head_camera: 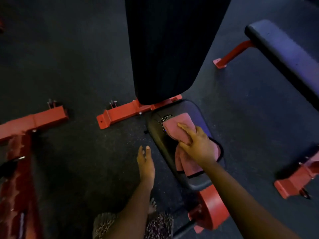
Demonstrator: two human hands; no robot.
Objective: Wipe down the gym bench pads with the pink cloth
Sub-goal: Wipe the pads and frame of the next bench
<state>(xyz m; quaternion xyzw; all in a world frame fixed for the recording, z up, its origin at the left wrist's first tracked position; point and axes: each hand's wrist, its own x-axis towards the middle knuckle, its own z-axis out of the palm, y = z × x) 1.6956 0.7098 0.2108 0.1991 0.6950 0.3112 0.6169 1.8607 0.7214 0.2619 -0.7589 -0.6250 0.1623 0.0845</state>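
Note:
A small black seat pad [161, 140] of a red-framed gym bench lies in the middle of the view. The pink cloth [174, 128] is spread over its upper right part, with more of it bunched under my wrist. My right hand [196, 144] presses flat on the cloth, fingers pointing up-left. The bench's long black back pad [170, 49] rises steeply above the seat. To the left of the seat my left hand [145, 163] hovers over the floor, holding nothing, fingers loosely extended.
A second bench with a black pad [284, 54] and red legs [231, 54] stands at the right. Red frame parts [34, 121] lie at the left, a red base bar [124, 111] under the back pad. Dark rubber floor [69, 66] surrounds everything.

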